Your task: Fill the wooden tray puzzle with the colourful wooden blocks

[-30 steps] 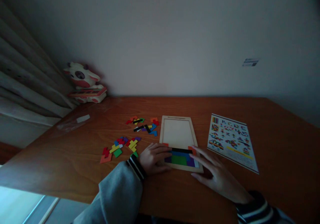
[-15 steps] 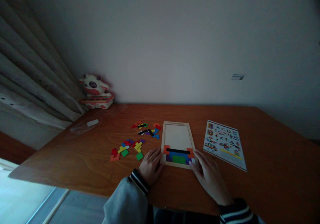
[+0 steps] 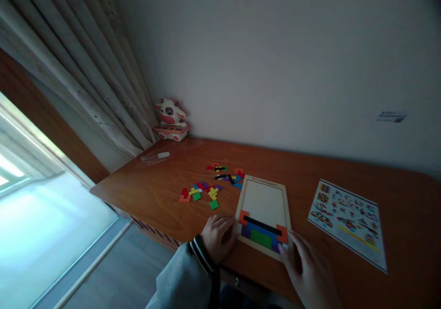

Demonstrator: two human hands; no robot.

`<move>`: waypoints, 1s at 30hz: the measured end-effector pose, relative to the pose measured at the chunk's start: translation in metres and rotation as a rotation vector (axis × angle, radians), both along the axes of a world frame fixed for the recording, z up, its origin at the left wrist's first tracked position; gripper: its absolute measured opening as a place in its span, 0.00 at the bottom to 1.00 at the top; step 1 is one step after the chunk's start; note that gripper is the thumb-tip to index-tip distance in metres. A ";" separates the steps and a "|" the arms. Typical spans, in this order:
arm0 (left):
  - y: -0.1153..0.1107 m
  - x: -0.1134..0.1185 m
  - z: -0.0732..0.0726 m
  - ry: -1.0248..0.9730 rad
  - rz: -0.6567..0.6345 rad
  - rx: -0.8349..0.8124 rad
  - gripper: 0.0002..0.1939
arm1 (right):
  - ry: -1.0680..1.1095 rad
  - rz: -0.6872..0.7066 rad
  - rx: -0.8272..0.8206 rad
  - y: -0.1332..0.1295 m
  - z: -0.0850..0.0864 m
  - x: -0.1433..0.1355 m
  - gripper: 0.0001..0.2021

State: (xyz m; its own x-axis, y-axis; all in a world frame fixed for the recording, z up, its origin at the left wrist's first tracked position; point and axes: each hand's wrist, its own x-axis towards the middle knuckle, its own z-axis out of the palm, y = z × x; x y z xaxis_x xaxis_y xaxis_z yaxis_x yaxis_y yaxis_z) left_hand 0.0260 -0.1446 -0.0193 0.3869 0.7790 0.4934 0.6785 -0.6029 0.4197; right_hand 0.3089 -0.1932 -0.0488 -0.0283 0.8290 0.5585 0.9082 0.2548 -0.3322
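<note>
A wooden puzzle board [image 3: 245, 194] lies flat on the table, with pieces fitted at its near end. Among them are a green piece [image 3: 261, 238], a long black bar [image 3: 262, 225] and orange pieces [image 3: 282, 234], besides blue and purple ones. My left hand [image 3: 218, 235] rests at the board's left edge, fingers loosely bent and the thumb apart, gripping nothing. At the lower right corner, my right hand [image 3: 306, 263] touches the frame with thumb and fingers spread; it holds nothing. Loose coloured pieces [image 3: 196, 196] lie left of the board, and more loose pieces [image 3: 234, 180] lie beside its far left corner.
A printed pattern sheet [image 3: 347, 221] lies on the table [image 3: 165, 212] to the right. At the back left corner stands a toy cow with a keyboard [image 3: 171, 120], near a clear plastic wrapper [image 3: 151, 160]. A curtain [image 3: 103, 79] hangs at left; the wall is behind.
The view has turned left and tilted, so the table and everything on it appear shifted right. Both hands stay at the board's sides, and the pieces look unmoved.
</note>
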 end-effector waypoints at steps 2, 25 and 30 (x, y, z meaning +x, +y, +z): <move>-0.002 -0.001 0.003 0.010 -0.003 -0.003 0.17 | -0.004 0.024 -0.006 0.001 0.000 0.001 0.29; 0.003 -0.028 0.016 0.009 -0.060 0.003 0.13 | -0.247 0.161 0.049 0.005 0.009 0.007 0.22; 0.002 -0.034 0.018 0.068 -0.141 -0.049 0.15 | -0.140 0.075 0.006 -0.001 0.000 0.015 0.23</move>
